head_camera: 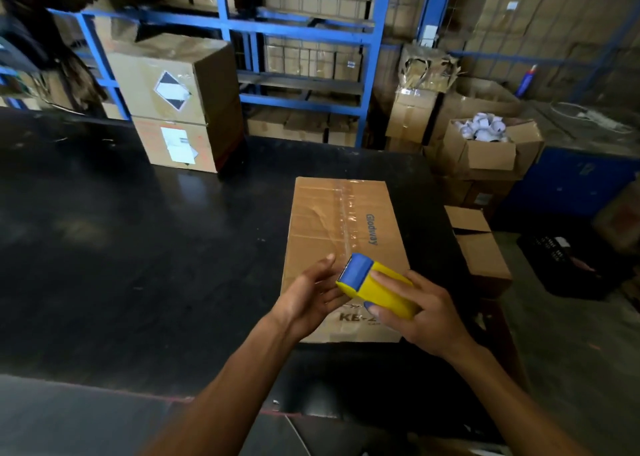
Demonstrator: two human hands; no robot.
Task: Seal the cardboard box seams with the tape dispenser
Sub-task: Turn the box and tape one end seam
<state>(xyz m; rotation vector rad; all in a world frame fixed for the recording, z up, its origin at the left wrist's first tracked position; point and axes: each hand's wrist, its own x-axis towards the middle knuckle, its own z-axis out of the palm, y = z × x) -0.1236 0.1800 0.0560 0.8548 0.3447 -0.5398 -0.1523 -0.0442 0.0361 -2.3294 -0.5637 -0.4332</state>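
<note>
1. The cardboard box (343, 247) lies flat on the dark surface (138, 247), right of centre, its near end partly covered by both hands; the printed code on that end is cut off by them.
2. A strip of clear tape (343, 213) runs along the box's top seam from the far edge toward the hands; where it ends is hidden by the tape dispenser (377, 287).
3. The yellow dispenser with its blue front sits over the near part of the box, held by the right hand (426, 313), whose fingers (384, 275) are wrapped and clamped on its body.
4. The left hand (308, 296) is just beside the dispenser's blue end with fingers spread apart; whether it touches the dispenser cannot be told.
5. To the far right, an open carton (491, 150) holds a pile of small white items, too blurred to identify.
6. Two closed cartons (180, 105) are stacked at the far left of the surface, with labels that cannot be read.
7. Blue shelving (304, 33) behind holds more boxes, dim and indistinct.
</note>
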